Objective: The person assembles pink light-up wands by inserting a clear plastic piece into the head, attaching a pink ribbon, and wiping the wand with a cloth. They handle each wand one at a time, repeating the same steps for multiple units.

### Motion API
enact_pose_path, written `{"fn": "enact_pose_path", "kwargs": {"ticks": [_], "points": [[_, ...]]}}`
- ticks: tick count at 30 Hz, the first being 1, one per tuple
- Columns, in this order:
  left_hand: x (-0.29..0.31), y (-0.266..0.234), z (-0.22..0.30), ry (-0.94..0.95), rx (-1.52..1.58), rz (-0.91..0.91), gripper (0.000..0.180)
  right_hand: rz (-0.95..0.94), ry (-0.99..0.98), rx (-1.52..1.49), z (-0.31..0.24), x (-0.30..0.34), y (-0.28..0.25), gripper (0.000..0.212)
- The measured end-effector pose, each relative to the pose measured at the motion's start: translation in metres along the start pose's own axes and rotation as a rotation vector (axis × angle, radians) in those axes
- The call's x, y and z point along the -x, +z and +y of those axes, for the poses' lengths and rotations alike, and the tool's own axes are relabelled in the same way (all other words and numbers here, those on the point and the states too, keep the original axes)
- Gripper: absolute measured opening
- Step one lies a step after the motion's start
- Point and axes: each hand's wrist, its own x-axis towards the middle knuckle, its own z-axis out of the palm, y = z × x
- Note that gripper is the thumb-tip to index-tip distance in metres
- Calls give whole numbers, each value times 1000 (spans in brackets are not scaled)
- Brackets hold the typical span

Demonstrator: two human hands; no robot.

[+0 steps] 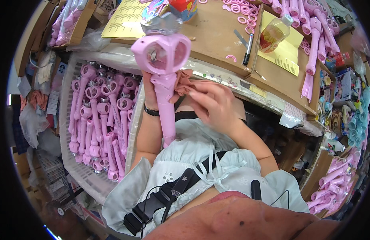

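Upright in front of me stands a large pink toy wand (165,106), its hollow round head topped by a silver crown-shaped piece (163,25). My left hand (149,91) is wrapped around the handle just below the head, partly hidden behind it. A crumpled reddish-brown cloth (184,82) is pinched in the fingers of my right hand (212,102), and it touches the side of the wand's neck. The wand's lower tip reaches down to my light-green top.
A white plastic crate (73,160) at the left holds many similar wands. On the cardboard-covered bench (209,36) lie pink rings (242,20), a black marker (248,50), a drink bottle (275,34) and yellow paper sheets (127,20). More pink wands (315,44) are piled at the far right.
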Motion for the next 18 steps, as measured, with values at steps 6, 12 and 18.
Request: {"fn": "enact_pose_path", "kwargs": {"ticks": [6, 12, 18], "points": [[-8, -16, 15, 38, 258, -316, 71, -385, 310, -306, -8, 55, 15, 31], [-6, -35, 21, -27, 419, -432, 30, -94, 572, -516, 12, 51, 9, 24], [-2, -45, 5, 14, 267, -382, 39, -104, 337, -304, 47, 9, 21, 35]]}}
